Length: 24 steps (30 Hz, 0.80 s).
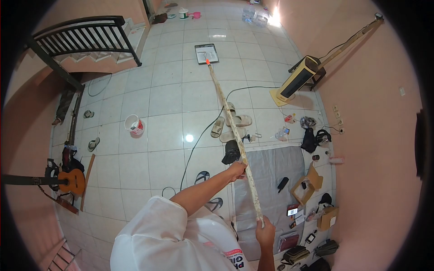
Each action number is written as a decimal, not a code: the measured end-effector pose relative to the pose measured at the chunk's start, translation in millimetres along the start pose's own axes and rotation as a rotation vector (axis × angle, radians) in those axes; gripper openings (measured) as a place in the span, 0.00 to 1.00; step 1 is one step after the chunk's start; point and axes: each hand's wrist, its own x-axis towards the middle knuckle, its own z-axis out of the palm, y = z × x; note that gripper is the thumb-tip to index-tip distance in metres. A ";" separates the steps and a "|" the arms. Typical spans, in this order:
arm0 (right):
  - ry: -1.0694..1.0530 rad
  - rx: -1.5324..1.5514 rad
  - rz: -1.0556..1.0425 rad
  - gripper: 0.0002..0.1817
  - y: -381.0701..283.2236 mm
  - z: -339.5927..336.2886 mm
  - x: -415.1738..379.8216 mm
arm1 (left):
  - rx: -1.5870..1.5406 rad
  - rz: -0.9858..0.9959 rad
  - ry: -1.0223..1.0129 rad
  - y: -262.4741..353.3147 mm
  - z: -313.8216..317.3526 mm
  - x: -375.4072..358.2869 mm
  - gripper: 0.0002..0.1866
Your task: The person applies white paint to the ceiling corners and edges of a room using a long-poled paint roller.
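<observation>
A long, paint-spotted pole (223, 98) slants across the middle of the view. My left hand (237, 171) is closed around its middle part, and my right hand (265, 232) grips its near end, lower right. An orange fitting (207, 62) joins the far end to a roller, which rests in a black-rimmed paint tray (214, 46) with white inside, on the tiled floor. Beneath the pole lie several sandals (242, 120) and a dark bag-like item (231, 152).
A white bucket (134, 124) stands left of the pole. A cable (195, 144) curves over the floor. At right are a yellow-black heater-like unit (296, 81), a grey mat (266, 167) and open boxes (303, 193). A guitar (72, 182) and stair railing (81, 36) are left.
</observation>
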 end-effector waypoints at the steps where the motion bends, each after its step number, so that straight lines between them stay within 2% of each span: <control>1: -0.003 -0.004 0.000 0.15 -5.7 0.3 4.3 | 0.004 0.004 0.002 1.8 -2.0 5.2 0.11; 7: 0.003 -0.052 0.017 0.17 -21.2 6.6 22.7 | 0.015 0.038 0.025 20.0 -13.7 14.3 0.10; 14: -0.015 -0.076 0.051 0.17 -16.1 1.9 11.7 | 0.000 0.015 0.044 10.2 -6.4 4.7 0.10; 19: 0.033 -0.040 -0.002 0.17 29.8 -8.7 -31.9 | 0.027 -0.046 -0.025 -26.6 23.6 -29.9 0.10; 24: 0.009 -0.102 0.095 0.16 54.9 -33.3 -76.9 | -0.085 -0.109 -0.101 -69.6 56.1 -60.5 0.11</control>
